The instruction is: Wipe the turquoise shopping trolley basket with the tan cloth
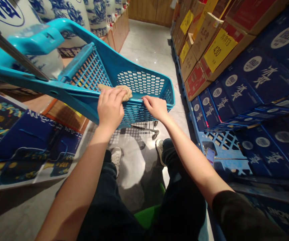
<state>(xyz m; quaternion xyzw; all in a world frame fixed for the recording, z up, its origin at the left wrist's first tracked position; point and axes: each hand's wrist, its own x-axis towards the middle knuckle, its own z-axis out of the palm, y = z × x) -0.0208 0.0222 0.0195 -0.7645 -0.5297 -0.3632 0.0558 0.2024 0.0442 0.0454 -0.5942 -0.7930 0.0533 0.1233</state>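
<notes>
A blue plastic shopping cart (pixel 109 53) stands crosswise in front of me, its mesh basket extending to the right and its handle to the left. My left hand (pixel 110 108) is closed over a tan cloth (pixel 127 93) and presses it on the near rim of the basket. Part of the cloth is hidden beneath the fingers. To the right of it, my right hand (pixel 156 107) grips the same rim, thumb on top, with its other fingers mostly hidden behind the edge.
Blue beer cartons (pixel 239 90) and brown boxes (pixel 204 40) with yellow price signs are stacked on the right. A phone (pixel 210 156) lies on a blue pallet (pixel 229 149). Large blue-and-white jars (pixel 71 15) line the left. Between my legs shows a green seat (pixel 148 216).
</notes>
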